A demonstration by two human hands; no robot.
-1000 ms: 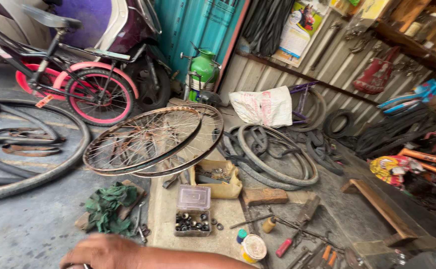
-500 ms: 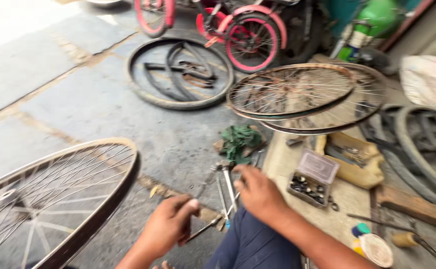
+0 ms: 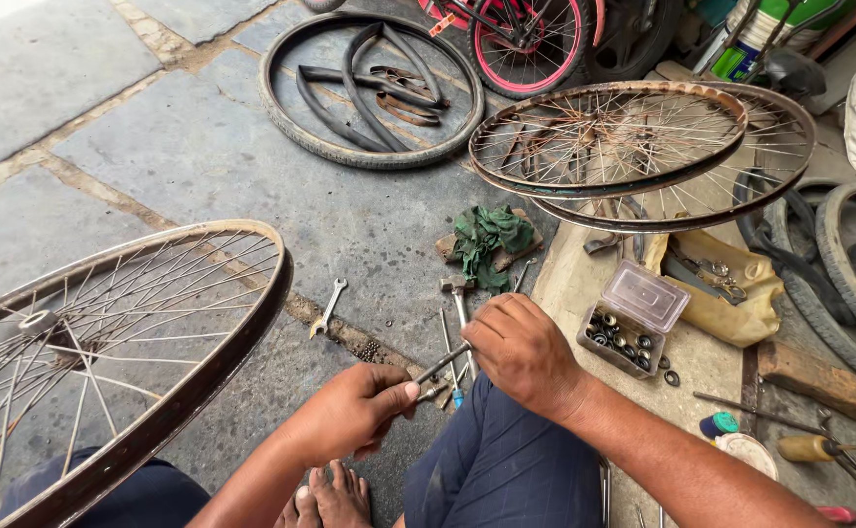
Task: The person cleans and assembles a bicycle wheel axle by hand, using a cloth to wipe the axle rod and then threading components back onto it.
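Both hands work one slim grey metal rod [image 3: 445,364] above the lap, near the grey stone floor's [image 3: 203,147] edge: the left hand [image 3: 350,411] pinches its lower end, the right hand [image 3: 521,352] fists around the upper end, wrist bent down. Judged, a fitting step needing steady twist.

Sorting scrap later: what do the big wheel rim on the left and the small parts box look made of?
Wheel rim: likely steel, dull brown and rusty-looking, with thin grey wire spokes. Parts box: clear plastic, since its hinged lid is see-through.
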